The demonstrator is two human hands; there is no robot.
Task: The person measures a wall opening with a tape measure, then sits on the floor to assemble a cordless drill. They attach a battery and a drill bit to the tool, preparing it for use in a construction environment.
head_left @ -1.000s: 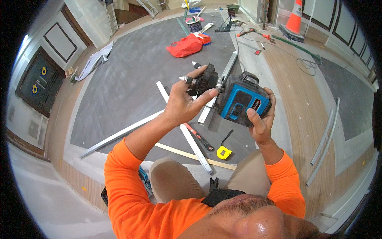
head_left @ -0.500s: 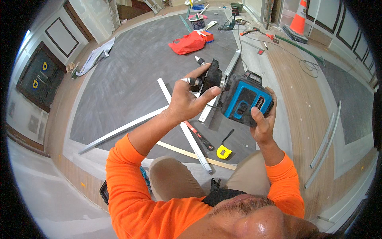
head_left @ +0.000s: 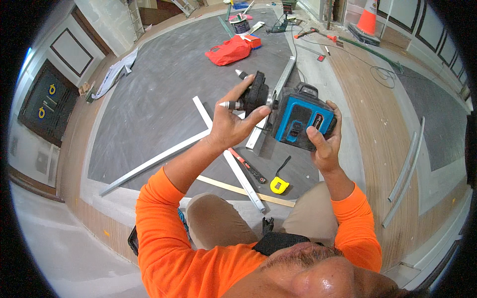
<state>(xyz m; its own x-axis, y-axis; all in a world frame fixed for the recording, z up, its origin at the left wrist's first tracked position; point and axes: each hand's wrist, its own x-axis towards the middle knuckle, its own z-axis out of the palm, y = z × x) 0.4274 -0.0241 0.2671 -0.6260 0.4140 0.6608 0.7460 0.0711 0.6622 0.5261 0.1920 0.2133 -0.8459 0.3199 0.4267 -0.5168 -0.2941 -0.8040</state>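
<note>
Between my hands, in front of my chest, is a blue and black laser level (head_left: 302, 121) with a handle loop on top. My right hand (head_left: 326, 149) grips its far right side, thumb across the lower face. My left hand (head_left: 231, 119) is closed round a black round base (head_left: 256, 97) with pointed silver-tipped feet sticking out to the left. The base's metal fitting meets the level's left side; whether the two are joined I cannot tell. Below lie a yellow tape measure (head_left: 279, 185) and a red and black hand tool (head_left: 247, 166).
Metal strips (head_left: 156, 161) cross on the grey floor (head_left: 149, 99), beside a thin wooden strip (head_left: 223, 186). Farther off are a red bag (head_left: 228, 52), a bucket (head_left: 240, 26) and an orange cone (head_left: 367, 21). A cable (head_left: 343, 54) trails at right; more strips (head_left: 405, 174) lie there.
Both hands and the laser level have shifted slightly left in the picture along with the background. The grip of each hand looks the same.
</note>
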